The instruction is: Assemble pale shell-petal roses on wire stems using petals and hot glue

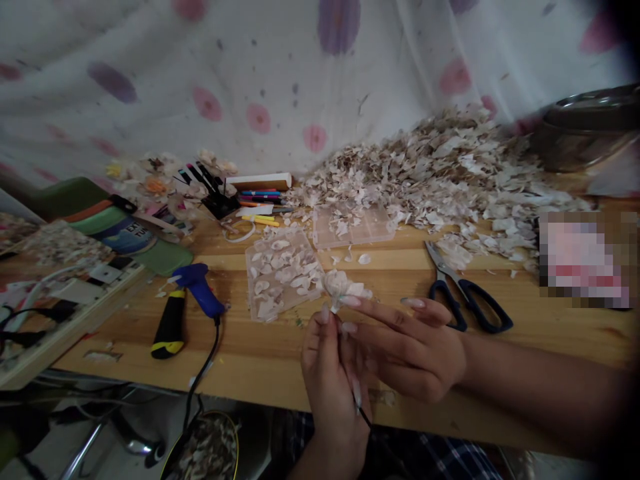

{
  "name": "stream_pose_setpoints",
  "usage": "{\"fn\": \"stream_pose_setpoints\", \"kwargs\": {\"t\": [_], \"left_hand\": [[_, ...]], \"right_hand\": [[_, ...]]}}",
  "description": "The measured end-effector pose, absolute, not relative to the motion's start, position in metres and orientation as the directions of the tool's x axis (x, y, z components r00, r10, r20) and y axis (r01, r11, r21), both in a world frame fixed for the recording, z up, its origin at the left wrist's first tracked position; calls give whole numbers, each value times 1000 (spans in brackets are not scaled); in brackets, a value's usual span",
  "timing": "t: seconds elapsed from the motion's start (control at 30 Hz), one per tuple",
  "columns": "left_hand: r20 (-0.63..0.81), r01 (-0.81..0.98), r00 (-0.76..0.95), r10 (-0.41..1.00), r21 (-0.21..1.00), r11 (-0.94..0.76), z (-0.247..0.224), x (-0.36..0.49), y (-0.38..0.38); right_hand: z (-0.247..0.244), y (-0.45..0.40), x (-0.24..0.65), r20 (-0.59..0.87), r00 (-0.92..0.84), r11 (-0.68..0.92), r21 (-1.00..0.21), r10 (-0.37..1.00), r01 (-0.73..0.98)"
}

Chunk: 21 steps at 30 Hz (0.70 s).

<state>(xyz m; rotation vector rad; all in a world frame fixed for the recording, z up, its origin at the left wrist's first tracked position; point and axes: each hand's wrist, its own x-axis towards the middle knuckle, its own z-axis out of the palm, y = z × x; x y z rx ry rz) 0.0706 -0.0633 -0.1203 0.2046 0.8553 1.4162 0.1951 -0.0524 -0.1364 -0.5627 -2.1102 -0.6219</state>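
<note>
Near the middle of the head view, a small whitish flower (337, 285) made of thin petals stands upright above my left hand (327, 367). The thumb and fingers of that hand are closed round the flower's base, and a thin dark stem or cord comes out below the palm. My right hand (413, 343) reaches in from the right, its fingertips against the flower's lower right side. Its fingers are partly stretched and spread. Just behind the flower lies a clear tray (254, 293) holding loose pale petals.
Scissors (443, 270) lie right of my hands. A large petal pile (425, 173) stands behind a second tray (353, 237). A blue glue gun (200, 287), a black-yellow handle (171, 323), a green case (175, 257) and a power strip (75, 320) are left. A petal bin (210, 447) is below.
</note>
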Motion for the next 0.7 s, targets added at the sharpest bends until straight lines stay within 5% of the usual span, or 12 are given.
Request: {"fn": "stream_pose_setpoints", "kwargs": {"t": [0.7], "left_hand": [[-472,-803,-8,881,528,276,-118,73,-63]], "right_hand": [[-132,-52,198,797,-586,802,250,147,542]]}}
